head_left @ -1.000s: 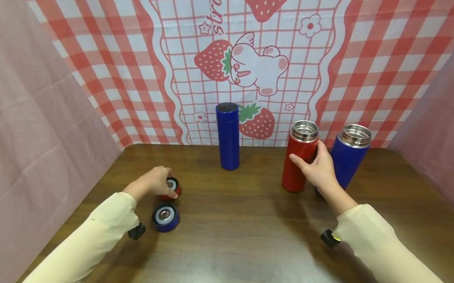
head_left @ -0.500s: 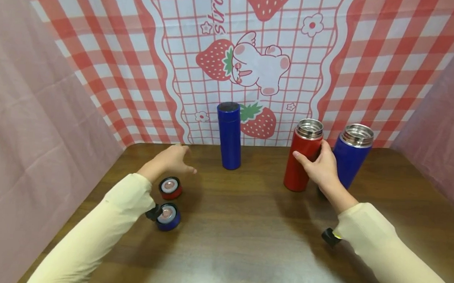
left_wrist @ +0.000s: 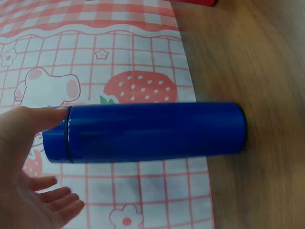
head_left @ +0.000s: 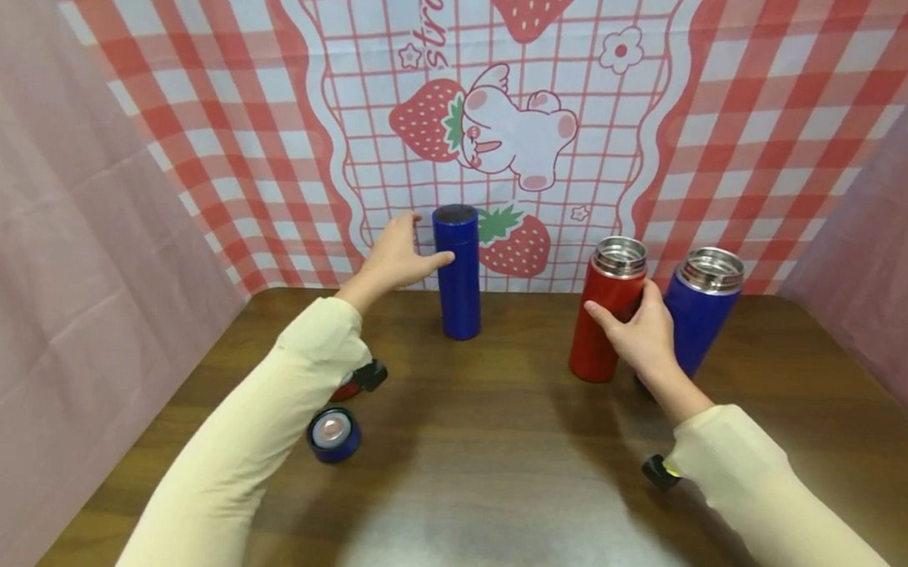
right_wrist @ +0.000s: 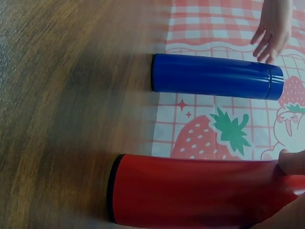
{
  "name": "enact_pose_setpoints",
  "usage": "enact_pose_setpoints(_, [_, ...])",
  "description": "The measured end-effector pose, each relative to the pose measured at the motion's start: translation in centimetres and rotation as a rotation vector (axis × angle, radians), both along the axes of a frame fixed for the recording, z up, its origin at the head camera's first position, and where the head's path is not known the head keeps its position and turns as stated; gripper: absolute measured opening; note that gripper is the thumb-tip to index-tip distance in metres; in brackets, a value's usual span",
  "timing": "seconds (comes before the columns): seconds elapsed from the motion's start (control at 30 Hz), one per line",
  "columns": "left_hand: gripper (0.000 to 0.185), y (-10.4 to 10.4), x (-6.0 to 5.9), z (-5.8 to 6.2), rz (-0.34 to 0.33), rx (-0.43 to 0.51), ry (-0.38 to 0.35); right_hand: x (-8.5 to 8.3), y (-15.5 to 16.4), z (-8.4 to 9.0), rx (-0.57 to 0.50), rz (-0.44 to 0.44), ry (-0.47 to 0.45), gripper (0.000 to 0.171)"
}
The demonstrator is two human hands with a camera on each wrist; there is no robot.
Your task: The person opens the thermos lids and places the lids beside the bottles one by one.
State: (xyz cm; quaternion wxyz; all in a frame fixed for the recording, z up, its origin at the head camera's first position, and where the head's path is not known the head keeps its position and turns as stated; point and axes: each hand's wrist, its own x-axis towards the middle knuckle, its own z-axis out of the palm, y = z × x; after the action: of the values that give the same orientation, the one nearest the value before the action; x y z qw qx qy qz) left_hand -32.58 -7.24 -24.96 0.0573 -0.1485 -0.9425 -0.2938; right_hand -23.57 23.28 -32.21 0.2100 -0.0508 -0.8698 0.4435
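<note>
My left hand [head_left: 416, 250] reaches up to the capped blue bottle [head_left: 458, 275] standing at the back of the table. Its fingers are spread, and in the left wrist view the thumb touches the blue bottle [left_wrist: 152, 132] near its cap. My right hand [head_left: 633, 323] grips the uncapped red bottle [head_left: 601, 322], fingers curled round its side. In the right wrist view the red bottle [right_wrist: 190, 191] lies across the bottom, with the capped blue bottle [right_wrist: 214, 82] behind it.
An uncapped blue bottle [head_left: 699, 313] stands right beside the red one. A blue lid [head_left: 333, 435] lies front left; a red lid [head_left: 344, 390] is mostly hidden under my left sleeve. The strawberry cloth [head_left: 504, 135] hangs behind the wooden table [head_left: 492, 485].
My left hand let go of the red lid, lifted and moved right and back to the capped blue bottle. My right hand stayed on the red bottle.
</note>
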Motion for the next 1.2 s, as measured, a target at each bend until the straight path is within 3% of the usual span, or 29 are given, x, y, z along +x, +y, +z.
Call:
enact_pose_setpoints(0.23, [0.083, 1.6, -1.0, 0.3, 0.041, 0.189, 0.015, 0.0, -0.1, 0.0, 0.026, -0.012, 0.013, 0.066])
enact_pose_setpoints(0.53, [0.083, 2.2, -2.0, 0.4, 0.046, 0.303, 0.007, 0.4, -0.1, 0.1, 0.024, -0.013, 0.006, 0.074])
enact_pose_setpoints(0.73, [0.081, 2.4, -2.2, 0.2, 0.035, 0.334, 0.006, 1.1, -0.1, 0.1, 0.013, 0.039, -0.037, 0.083])
enact_pose_setpoints(1.0, [0.081, 3.0, -2.4, 0.3, 0.022, 0.285, 0.018, 2.7, -0.3, 0.2, 0.095, 0.069, -0.139, 0.091])
enact_pose_setpoints(1.2, [0.078, 3.2, -2.6, 0.1, 0.023, 0.327, 0.026, 4.0, -0.4, 0.0, 0.115, 0.11, -0.176, 0.094])
